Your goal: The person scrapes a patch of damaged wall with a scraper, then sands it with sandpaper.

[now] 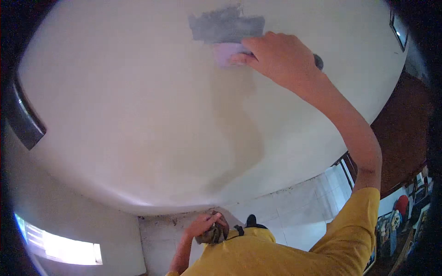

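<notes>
My right hand (276, 57) is raised high against a pale wall (119, 115) and grips a wide putty knife (226, 53) pressed flat on it. Just above the blade lies a fresh grey patch of filler (223, 25). Below it a faintly darker smoothed band (235, 124) runs down the wall. My left hand (207, 226) hangs low near my waist and is closed around a dark lump of material (212, 235) whose nature I cannot tell. I wear a yellow shirt (294, 248).
A white tiled floor (299, 207) meets the wall base, with dark debris along the joint. A bright window (60, 248) sits lower left. A dark frame (25, 122) edges the left. A brown door (405, 133) and colourful objects (400, 221) stand right.
</notes>
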Available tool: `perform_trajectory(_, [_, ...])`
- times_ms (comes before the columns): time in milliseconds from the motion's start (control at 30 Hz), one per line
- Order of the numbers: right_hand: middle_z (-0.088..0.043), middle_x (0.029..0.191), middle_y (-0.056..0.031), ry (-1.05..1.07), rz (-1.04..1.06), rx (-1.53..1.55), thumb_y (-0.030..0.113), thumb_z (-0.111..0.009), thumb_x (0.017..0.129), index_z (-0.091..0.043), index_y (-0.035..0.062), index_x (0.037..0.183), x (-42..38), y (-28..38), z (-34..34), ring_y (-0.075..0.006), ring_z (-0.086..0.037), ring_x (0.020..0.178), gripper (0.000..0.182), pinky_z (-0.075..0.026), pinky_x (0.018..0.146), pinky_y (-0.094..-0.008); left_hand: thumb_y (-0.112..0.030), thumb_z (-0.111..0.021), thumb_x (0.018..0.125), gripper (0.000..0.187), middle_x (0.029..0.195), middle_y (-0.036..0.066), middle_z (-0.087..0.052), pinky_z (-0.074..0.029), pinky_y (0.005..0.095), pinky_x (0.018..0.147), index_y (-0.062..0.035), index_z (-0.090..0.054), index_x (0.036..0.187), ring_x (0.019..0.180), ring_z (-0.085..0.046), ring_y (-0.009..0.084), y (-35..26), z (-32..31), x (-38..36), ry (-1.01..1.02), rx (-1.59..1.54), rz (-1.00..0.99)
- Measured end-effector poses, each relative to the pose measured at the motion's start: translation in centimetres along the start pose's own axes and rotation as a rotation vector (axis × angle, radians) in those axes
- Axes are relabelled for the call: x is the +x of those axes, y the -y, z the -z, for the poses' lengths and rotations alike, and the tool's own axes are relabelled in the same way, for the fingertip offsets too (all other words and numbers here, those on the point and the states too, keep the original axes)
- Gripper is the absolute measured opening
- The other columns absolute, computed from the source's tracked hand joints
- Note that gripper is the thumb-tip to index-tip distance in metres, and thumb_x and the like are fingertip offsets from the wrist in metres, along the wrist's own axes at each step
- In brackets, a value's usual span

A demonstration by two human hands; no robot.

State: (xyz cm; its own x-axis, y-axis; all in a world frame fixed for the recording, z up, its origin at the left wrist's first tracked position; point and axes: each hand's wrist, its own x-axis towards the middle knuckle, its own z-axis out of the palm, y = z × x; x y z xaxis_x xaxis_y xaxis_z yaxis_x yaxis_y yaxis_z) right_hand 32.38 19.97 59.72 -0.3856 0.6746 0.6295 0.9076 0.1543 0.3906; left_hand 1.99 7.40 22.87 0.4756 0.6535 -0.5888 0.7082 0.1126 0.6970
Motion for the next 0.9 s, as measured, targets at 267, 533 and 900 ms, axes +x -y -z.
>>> perform_trajectory(267, [-0.062,0.066,-0.0153,0.013,-0.010,0.005,0.055,-0.051,0.086,-0.062,0.0077,0.084,0.1,0.0,-0.3,-0.0339,-0.064,0.063,0.048,-0.052,0.056,-0.0443,-0.043,-0.036,0.099,0.053,0.092,0.008,-0.069,-0.046,0.0305,0.086,-0.0050,-0.072,0.090,0.089,-0.064,0.0216,-1.3,-0.7,-1.0,0.023,-0.182,-0.191])
perform_trajectory(533, [-0.063,0.067,-0.0146,0.031,0.035,0.041,0.054,-0.051,0.087,-0.062,0.0092,0.085,0.4,1.1,-0.9,-0.0328,-0.065,0.064,0.046,-0.052,0.057,-0.0439,-0.042,-0.041,0.097,0.047,0.087,0.009,-0.069,-0.048,0.0319,0.081,-0.0096,-0.073,0.083,0.083,-0.065,0.0223,-4.3,1.7,-2.7,0.076,0.085,-0.271])
perform_trajectory(900, [-0.063,0.069,-0.0143,0.035,0.031,0.103,0.057,-0.051,0.086,-0.060,0.0083,0.086,-0.2,1.6,-2.1,-0.0347,-0.064,0.069,0.050,-0.051,0.061,-0.0443,-0.067,-0.043,0.081,0.067,0.083,0.012,-0.066,-0.051,0.0353,0.066,-0.0045,-0.067,0.082,0.076,-0.066,0.0281,-23.3,10.5,-18.7,0.165,0.187,-0.974])
